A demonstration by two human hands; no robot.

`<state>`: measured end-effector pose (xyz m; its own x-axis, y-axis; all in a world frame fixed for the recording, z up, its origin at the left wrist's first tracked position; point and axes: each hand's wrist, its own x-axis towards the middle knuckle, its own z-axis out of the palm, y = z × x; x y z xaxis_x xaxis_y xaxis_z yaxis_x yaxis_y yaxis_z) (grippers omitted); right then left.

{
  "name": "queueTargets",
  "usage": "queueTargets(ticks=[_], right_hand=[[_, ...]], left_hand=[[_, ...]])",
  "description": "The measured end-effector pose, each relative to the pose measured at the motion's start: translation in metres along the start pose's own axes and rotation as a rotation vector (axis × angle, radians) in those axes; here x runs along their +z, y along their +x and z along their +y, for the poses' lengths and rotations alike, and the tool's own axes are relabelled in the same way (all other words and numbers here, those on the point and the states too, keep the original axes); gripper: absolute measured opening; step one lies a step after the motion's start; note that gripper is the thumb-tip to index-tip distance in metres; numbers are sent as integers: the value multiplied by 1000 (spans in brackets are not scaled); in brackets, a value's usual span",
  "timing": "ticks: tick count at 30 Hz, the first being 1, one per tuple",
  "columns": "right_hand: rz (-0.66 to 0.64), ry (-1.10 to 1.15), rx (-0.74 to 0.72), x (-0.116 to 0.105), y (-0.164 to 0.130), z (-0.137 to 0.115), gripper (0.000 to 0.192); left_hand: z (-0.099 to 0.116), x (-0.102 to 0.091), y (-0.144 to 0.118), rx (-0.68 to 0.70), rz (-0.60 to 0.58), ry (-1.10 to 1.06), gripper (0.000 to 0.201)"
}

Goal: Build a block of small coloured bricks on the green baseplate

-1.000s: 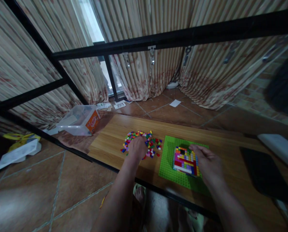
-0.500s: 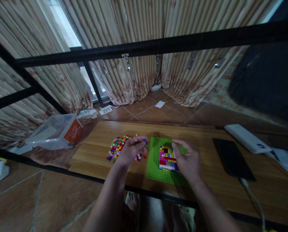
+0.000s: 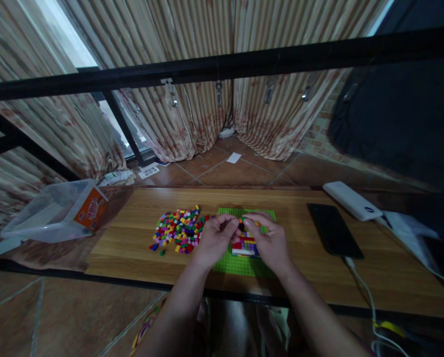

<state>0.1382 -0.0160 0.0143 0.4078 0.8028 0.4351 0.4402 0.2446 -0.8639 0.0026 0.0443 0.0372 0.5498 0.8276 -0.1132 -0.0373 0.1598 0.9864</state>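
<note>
Left hand (image 3: 215, 240) is now over the green baseplate (image 3: 227, 267), shifted across from beside the loose bricks (image 3: 179, 232) since the earlier frame, and meets the right hand (image 3: 272, 243). Both hands are narrowed, thumbs and fingertips drawn together above the far part of the brick build (image 3: 244, 246); whether either grips a brick cannot be determined. Brick build rests on the baseplate, partly hidden by the fingers. Loose bricks lie on the wooden table (image 3: 128, 233), left of the baseplate.
</note>
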Motion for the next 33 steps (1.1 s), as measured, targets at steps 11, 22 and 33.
queueTargets(ticks=[11, 22, 33], right_hand=[[72, -136, -32, -4, -1, 3, 15], [-76, -327, -13, -42, 7, 28, 21], [-158, -417, -44, -33, 4, 27, 12]], left_hand=[[-6, 12, -4, 246, 81, 498, 22], [-7, -16, 8, 192, 284, 633, 17], [-5, -12, 6, 166, 244, 712, 16]])
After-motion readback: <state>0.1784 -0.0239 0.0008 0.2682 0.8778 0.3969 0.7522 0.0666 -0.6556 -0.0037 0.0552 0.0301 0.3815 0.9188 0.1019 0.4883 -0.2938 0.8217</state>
